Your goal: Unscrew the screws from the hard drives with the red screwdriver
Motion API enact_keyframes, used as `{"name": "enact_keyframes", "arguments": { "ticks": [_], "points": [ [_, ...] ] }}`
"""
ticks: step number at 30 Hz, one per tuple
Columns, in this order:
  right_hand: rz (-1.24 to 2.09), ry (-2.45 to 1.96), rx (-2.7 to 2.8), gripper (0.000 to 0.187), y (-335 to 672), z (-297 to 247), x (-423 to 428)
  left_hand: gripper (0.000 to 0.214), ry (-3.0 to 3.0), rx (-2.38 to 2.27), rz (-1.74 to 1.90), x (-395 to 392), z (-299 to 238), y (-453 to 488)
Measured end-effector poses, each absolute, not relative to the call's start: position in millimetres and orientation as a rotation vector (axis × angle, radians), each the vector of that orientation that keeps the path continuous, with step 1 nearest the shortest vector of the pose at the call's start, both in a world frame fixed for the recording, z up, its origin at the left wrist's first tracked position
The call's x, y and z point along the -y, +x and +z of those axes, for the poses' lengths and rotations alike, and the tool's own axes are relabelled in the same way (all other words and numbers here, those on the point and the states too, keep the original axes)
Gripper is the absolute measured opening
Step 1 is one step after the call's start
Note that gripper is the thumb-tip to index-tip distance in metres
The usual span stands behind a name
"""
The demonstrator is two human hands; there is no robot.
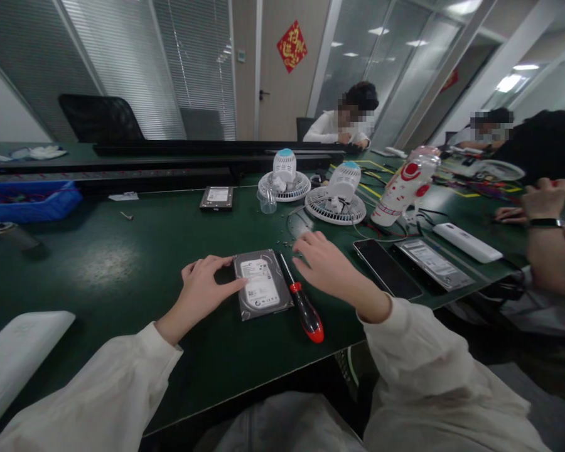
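My left hand holds the left side of a hard drive, which lies label up on the green table. Its thumb presses on the white label and its index finger reaches the drive's upper left corner. Just right of the drive lies a screwdriver with a red and black handle, its shaft pointing away from me. My right hand hovers above the shaft end, fingers loosely bent and apart, with nothing visible in them. Close to its fingertips are several small screws on the table.
Beyond the drive stand a clear plastic cup, two white fans and another hard drive. To the right are a phone, a third drive and a patterned bottle. A blue bin sits left. Other people sit nearby.
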State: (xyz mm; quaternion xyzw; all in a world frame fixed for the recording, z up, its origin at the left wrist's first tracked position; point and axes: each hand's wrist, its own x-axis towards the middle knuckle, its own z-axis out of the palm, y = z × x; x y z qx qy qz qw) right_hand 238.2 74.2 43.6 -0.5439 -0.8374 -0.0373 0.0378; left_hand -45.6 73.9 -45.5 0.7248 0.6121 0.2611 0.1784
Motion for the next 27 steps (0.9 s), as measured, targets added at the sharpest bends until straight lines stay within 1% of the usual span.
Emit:
{"name": "enact_keyframes", "arguments": {
  "ticks": [5,8,11,17,22,25,27],
  "points": [
    [-0.319,-1.946,2.176,0.028,326.9,9.1,-45.8,0.064,2.019,-1.749,0.719,-72.4,-41.2,-42.6],
    [-0.471,-1.849,2.012,0.028,365.9,-16.7,-34.8,0.063,2.011,-1.751,0.723,-70.9,-37.3,-40.5],
    [-0.473,-1.724,1.913,0.028,383.9,-32.3,-29.7,0.063,2.014,-1.738,0.717,-69.5,-34.2,-39.4],
    [-0.297,-1.699,1.839,0.025,389.0,-30.4,-35.7,0.061,2.022,-1.735,0.727,-68.3,-33.2,-39.2],
    [-0.354,-1.69,1.846,0.021,385.2,-19.5,-36.9,0.06,2.033,-1.744,0.718,-68.2,-34.1,-39.0],
    [-0.395,-1.564,1.892,0.017,364.3,-13.0,-30.4,0.06,2.032,-1.742,0.722,-68.0,-33.9,-38.9],
    [-0.284,-1.444,1.995,0.015,341.6,-9.1,-24.4,0.061,2.026,-1.739,0.723,-68.3,-34.1,-39.2]
  ]
}}
